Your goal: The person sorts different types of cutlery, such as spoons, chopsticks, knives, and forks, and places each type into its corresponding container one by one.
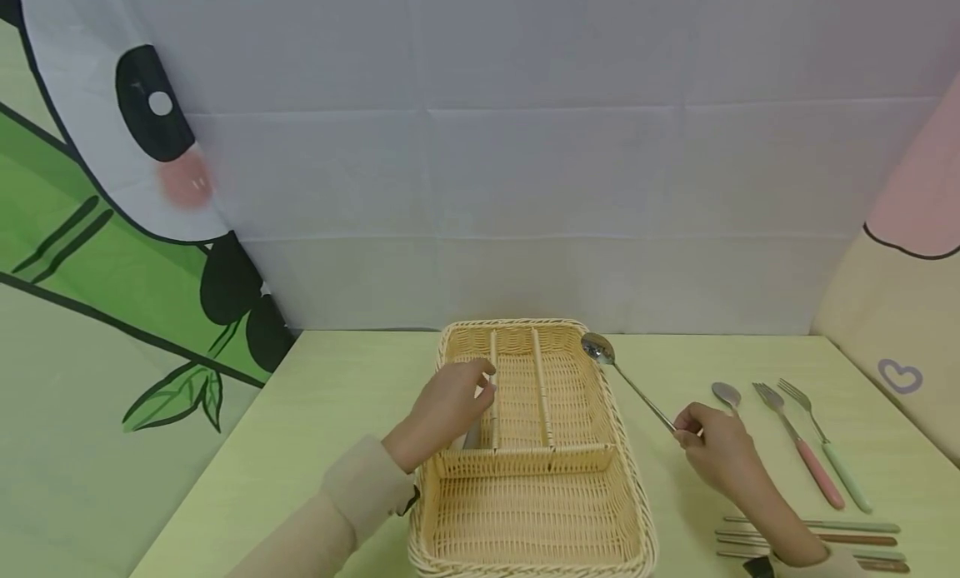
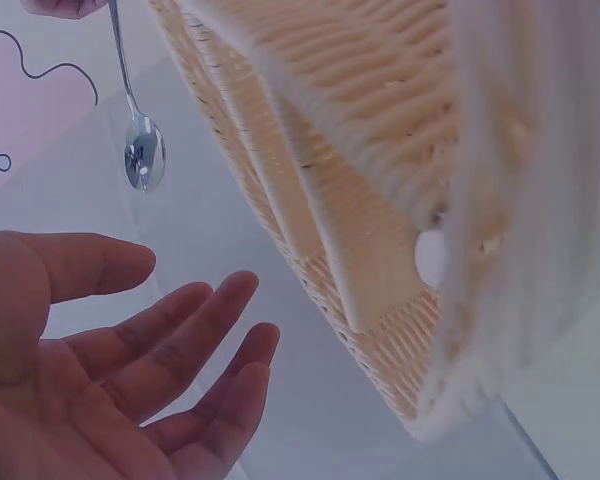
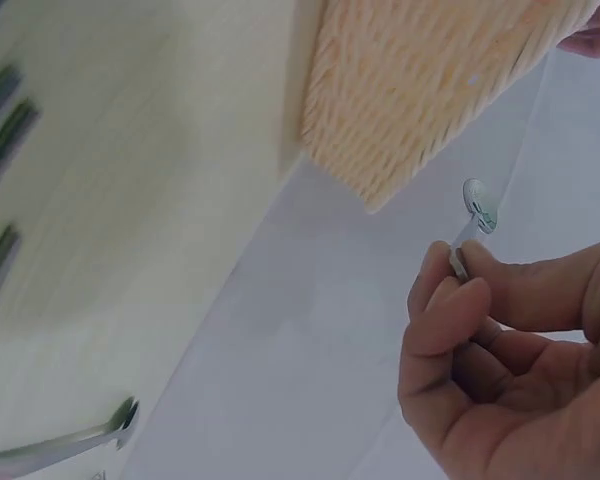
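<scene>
Pinched in the right hand's [image 1: 720, 453] grip, the long spoon [image 1: 626, 381] hangs bowl-first over the wicker basket's [image 1: 637, 478] right rim; the left hand [image 1: 450, 407], released, rests above the left compartment. Placing seems underway; next likely calls for lowering it into a slot.

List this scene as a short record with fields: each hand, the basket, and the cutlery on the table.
Left hand: open, fingers relaxed, over the basket's left compartment
Right hand: pinches the handle of a long spoon
Long spoon: bowl raised at the basket's right rim
Basket: woven, three narrow compartments at the back, one wide at the front
Table: pale green
Right of basket: small spoon, pink-handled fork, green-handled fork, chopsticks
</scene>
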Action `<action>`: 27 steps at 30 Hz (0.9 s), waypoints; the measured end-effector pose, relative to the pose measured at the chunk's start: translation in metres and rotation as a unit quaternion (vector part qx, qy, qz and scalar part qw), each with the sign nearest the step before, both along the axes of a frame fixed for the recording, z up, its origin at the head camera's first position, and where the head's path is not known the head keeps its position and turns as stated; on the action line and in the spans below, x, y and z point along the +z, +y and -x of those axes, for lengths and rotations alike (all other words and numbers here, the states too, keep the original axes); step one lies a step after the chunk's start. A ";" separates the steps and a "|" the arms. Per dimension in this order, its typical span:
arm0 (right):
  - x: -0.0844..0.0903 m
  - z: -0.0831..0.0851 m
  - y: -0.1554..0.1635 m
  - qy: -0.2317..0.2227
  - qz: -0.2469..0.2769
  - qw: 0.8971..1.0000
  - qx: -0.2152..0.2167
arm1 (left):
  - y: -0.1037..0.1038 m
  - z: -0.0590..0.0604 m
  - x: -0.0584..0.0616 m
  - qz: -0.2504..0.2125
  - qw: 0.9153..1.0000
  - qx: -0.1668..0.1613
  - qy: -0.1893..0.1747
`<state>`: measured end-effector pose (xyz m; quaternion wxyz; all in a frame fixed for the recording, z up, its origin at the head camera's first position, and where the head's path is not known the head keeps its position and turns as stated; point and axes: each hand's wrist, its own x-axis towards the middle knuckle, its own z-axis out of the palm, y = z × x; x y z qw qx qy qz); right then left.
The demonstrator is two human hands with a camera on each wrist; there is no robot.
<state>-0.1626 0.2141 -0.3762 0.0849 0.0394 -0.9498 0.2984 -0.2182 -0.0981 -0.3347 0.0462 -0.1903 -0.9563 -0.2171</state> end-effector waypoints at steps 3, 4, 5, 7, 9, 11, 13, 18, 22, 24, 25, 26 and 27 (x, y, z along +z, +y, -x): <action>0.003 -0.002 -0.007 0.009 -0.009 1.000 -0.001 | 0.006 -0.001 0.003 -0.021 1.000 -0.010 -0.019; 0.004 -0.002 -0.009 0.012 -0.009 1.000 0.000 | 0.008 -0.002 0.004 -0.027 0.999 -0.011 -0.027; 0.005 -0.002 -0.011 0.013 -0.007 1.000 0.000 | 0.011 -0.002 0.004 -0.029 0.999 -0.011 -0.031; 0.007 -0.002 -0.016 0.007 0.005 1.000 0.002 | 0.016 -0.001 0.006 -0.033 0.998 -0.012 -0.042; 0.008 -0.002 -0.021 0.001 0.023 1.000 0.004 | 0.020 0.000 0.007 -0.035 0.998 -0.016 -0.046; 0.009 -0.002 -0.026 -0.001 0.035 0.999 0.007 | 0.023 0.002 0.007 -0.045 0.997 -0.020 -0.052; 0.011 -0.002 -0.031 -0.002 0.040 0.999 0.009 | 0.027 0.003 0.007 -0.061 0.996 -0.028 -0.057; 0.013 -0.002 -0.042 -0.003 0.051 0.999 0.016 | 0.035 0.004 0.005 -0.092 0.993 -0.043 -0.067; 0.015 -0.003 -0.051 -0.005 0.063 0.998 0.022 | 0.042 0.003 0.005 -0.102 0.990 -0.046 -0.083; 0.015 -0.003 -0.055 -0.006 0.068 0.997 0.024 | 0.046 0.003 0.005 -0.107 0.989 -0.049 -0.090; 0.015 -0.003 -0.057 -0.006 0.071 0.997 0.026 | 0.047 0.003 0.004 -0.110 0.988 -0.053 -0.092; 0.015 -0.003 -0.059 -0.007 0.073 0.997 0.028 | 0.048 0.003 0.003 -0.111 0.988 -0.055 -0.094; 0.015 -0.003 -0.060 -0.007 0.075 0.997 0.030 | 0.049 0.003 0.003 -0.112 0.987 -0.059 -0.094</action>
